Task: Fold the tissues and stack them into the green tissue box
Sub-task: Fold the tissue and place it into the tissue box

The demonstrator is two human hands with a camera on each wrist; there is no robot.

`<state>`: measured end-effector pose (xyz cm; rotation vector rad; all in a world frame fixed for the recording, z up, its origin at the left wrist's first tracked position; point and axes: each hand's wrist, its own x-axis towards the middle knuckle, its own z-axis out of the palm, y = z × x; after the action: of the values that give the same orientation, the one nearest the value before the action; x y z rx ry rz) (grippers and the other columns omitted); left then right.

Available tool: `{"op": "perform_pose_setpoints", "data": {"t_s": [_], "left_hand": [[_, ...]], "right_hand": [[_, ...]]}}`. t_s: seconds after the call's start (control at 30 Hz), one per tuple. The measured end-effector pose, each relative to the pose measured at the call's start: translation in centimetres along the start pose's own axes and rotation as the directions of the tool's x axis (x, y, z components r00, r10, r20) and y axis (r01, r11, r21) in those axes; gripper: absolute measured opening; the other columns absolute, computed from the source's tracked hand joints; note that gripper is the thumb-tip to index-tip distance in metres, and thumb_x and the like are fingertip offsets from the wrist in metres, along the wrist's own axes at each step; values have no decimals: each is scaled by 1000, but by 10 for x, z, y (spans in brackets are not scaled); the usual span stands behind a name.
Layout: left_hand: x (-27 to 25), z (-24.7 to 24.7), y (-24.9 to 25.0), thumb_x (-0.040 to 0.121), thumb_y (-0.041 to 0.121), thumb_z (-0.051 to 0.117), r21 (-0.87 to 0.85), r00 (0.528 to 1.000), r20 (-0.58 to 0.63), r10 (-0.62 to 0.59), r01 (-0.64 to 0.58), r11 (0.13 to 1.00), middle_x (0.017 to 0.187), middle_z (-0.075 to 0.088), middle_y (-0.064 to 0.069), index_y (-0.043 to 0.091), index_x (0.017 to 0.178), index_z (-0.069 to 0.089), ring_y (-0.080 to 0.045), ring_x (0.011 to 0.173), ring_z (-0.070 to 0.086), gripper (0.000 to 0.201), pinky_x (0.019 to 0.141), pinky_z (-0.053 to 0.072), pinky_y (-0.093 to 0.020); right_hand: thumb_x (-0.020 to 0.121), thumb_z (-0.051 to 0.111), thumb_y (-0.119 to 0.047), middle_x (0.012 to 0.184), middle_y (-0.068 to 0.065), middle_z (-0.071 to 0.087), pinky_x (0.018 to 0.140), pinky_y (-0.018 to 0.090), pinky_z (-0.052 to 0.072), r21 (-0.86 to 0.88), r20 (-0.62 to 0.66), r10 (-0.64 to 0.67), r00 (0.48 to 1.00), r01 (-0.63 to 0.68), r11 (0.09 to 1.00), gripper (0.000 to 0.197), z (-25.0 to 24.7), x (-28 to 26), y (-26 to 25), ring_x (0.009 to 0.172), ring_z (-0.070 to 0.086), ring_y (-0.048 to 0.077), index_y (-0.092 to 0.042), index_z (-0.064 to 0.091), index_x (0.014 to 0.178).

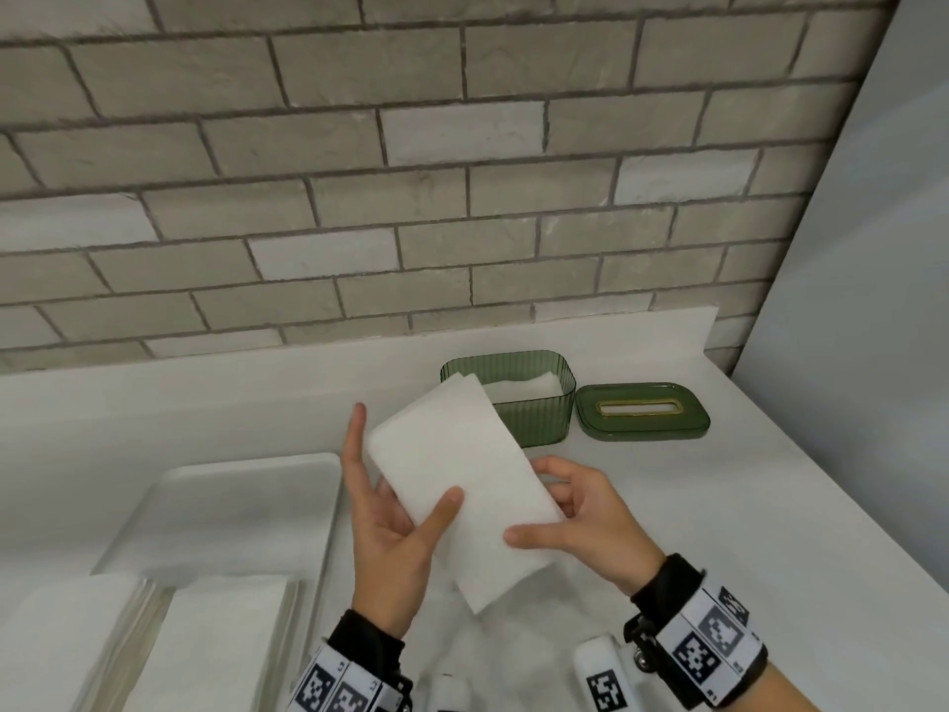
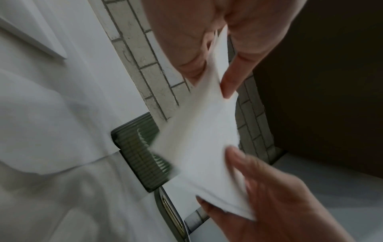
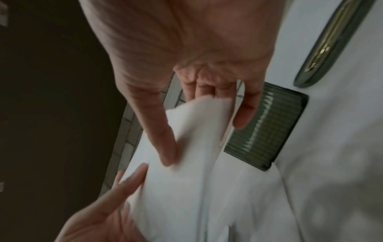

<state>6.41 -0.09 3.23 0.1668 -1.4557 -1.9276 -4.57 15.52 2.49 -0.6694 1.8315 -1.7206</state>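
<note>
A folded white tissue hangs tilted above the counter, held between both hands. My left hand pinches its left side, thumb on top and fingers underneath, with the index finger straight along the edge. My right hand pinches the right side, thumb on top and fingers curled behind the edge. In the left wrist view the tissue runs from thumb to right hand. The green tissue box stands open just beyond, with white tissues inside. The tissue's far corner hides the box's left front.
The green lid with a gold-rimmed slot lies flat to the right of the box. A white tray sits at left, holding two stacks of unfolded tissues. A brick wall runs behind the counter. The counter edge slants down at right.
</note>
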Motion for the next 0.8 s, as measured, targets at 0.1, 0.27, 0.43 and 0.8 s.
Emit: {"op": "perform_pose_setpoints", "data": {"t_s": [0.1,0.27,0.43,0.8], "left_hand": [[7,-11,-4,70,-18,73,71,991,-121,-49,58,996,83,75,-11,32,137,43,-19,74,71,88,72,58,-25],[34,-17,-20,64,-9,82,286,976,-45,-215,218,933,88,77,-8,9,95,70,-23,81,74,38,65,57,-22],[51,-9,-44,66,-17,77,291,950,-15,-313,303,908,87,77,-5,4,88,73,-15,79,72,30,69,57,-22],[49,4,-78,74,-19,62,379,912,-45,-408,394,837,62,67,5,9,70,71,-7,57,61,29,53,48,-15]], "right_hand": [[65,83,7,91,12,75,70,30,56,-13,-135,-39,990,37,999,36,-12,2,9,83,71,24,-3,69,97],[68,78,6,84,10,75,66,24,53,157,-327,-68,943,125,980,21,-25,18,8,75,69,17,2,72,88],[70,73,15,86,9,74,66,20,55,227,-341,-4,940,86,970,26,-34,39,10,76,71,17,0,71,91],[57,55,16,78,9,60,58,25,42,173,-420,199,885,-137,975,33,-35,64,46,71,54,23,-9,65,76]]}}
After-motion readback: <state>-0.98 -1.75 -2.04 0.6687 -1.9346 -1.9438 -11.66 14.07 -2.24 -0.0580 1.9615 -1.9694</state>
